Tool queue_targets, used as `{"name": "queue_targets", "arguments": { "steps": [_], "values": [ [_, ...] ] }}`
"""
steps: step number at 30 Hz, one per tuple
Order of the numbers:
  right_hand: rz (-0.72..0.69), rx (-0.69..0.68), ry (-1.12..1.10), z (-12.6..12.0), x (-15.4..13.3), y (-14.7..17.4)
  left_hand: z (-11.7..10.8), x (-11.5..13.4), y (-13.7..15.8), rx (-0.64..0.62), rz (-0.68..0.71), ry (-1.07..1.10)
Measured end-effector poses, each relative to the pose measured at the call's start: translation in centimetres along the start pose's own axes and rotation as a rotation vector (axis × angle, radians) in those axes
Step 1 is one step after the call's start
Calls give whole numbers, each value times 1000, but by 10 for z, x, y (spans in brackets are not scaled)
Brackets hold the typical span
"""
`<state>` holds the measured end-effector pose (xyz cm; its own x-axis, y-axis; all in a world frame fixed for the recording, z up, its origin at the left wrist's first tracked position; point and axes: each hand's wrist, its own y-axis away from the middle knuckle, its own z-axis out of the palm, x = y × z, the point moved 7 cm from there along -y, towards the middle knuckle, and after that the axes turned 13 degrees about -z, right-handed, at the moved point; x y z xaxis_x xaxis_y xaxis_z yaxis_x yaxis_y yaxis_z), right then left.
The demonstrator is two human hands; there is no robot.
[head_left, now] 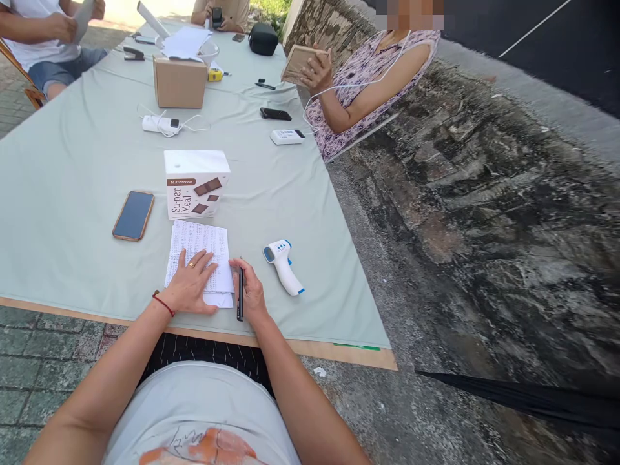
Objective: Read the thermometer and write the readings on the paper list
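Fingers spread, my left hand lies flat on a small stack of printed paper sheets covered in rows of small text. My right hand is closed around a black pen, held upright beside the right edge of the sheets. A white and brown "Super Meal" box stands just behind the papers. To the right of my right hand rests a white and blue infrared thermometer. A smartphone in a brown case lies left of the box.
Farther back on the cloth-covered table are a cardboard box, a white cabled device, a black phone, a white device and a black case. A person sits right, holding a tablet; others sit at the far end.
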<state>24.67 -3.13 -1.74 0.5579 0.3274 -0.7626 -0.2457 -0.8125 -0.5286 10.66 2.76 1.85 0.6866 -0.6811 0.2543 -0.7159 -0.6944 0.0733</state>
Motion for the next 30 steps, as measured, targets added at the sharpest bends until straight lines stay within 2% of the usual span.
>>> {"name": "queue_targets", "arguments": {
  "steps": [14, 18, 22, 24, 27, 30],
  "values": [
    [-53, 16, 38, -2, 7, 0, 1, 1, 2, 15, 9, 9],
    [-99, -82, 81, -8, 9, -13, 2, 1, 1, 19, 11, 23],
    [-160, -261, 186, -12, 20, -35, 0, 0, 1, 3, 19, 58],
    [-173, -344, 249, -12, 26, -42, -4, -4, 2, -18, 36, 153],
    [-232, -400, 328, -11, 25, -47, -22, -29, -3, 45, -36, 449],
    [-288, -306, 387, -26, 18, -47, -52, -85, -16, 334, -309, 696]
  ]
}}
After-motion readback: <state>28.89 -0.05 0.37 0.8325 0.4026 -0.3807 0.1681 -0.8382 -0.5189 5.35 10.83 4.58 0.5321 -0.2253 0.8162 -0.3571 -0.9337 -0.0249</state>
